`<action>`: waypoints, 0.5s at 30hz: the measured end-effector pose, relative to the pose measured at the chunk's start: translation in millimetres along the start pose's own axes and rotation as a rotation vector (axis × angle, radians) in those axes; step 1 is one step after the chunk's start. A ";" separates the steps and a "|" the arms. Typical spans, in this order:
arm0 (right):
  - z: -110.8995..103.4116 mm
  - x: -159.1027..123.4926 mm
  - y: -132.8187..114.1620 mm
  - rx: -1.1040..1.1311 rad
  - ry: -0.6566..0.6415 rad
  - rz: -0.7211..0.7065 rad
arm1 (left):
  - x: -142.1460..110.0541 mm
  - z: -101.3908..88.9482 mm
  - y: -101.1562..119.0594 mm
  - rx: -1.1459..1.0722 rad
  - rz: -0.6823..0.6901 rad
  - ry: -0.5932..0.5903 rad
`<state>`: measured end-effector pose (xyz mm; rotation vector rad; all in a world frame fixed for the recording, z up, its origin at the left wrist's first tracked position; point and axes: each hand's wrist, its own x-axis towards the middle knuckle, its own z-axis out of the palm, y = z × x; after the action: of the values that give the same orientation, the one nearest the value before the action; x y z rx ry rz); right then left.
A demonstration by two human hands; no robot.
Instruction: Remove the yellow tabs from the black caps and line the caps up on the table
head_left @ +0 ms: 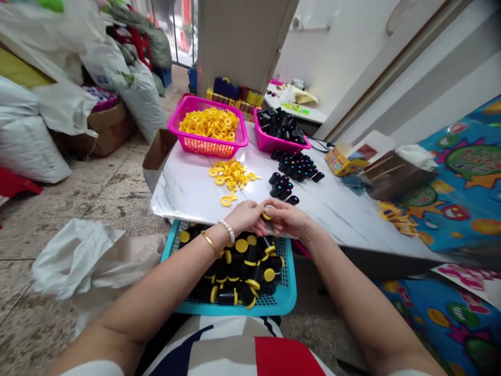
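My left hand [246, 216] and my right hand [288, 217] meet at the table's front edge, fingers pinched together. Between them shows a small yellow cap [267, 214]; whether a black piece is joined to it is hidden by the fingers. Just below sits a turquoise basket [290, 292] holding many black cylinders with yellow caps [227, 296]. Beyond my left hand lies a loose pile of yellow ring-shaped caps with tabs [231, 175]. Black cylinders [281, 186], some with coloured dots on their ends, lie on the table beyond my right hand.
A pink basket of yellow caps [209, 151] and a pink basket of black cylinders [270, 142] stand at the back of the white table [180, 188]. An open carton [156, 156] is at its left. White sacks [143, 99] line the floor. Printed blue packaging [462, 177] lies right.
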<state>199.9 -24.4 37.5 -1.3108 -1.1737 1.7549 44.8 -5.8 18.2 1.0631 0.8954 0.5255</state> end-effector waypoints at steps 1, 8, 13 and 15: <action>0.2 -1.4 -1.4 -0.004 -0.012 -0.005 | -1.6 -0.1 -1.2 0.033 0.033 -0.007; -4.4 -5.3 -4.2 -0.017 -0.029 0.043 | 3.9 -1.4 -14.9 0.085 0.138 0.015; 0.4 -4.3 -2.3 -0.081 -0.010 0.005 | 4.9 1.0 -13.9 0.077 0.143 0.022; 6.8 -3.6 -2.2 -0.139 -0.004 -0.086 | 0.0 4.0 -8.9 0.122 0.185 0.037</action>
<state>194.4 -28.6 41.6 -1.3164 -1.3545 1.6402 47.7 -11.6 10.9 1.2588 0.8750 0.6526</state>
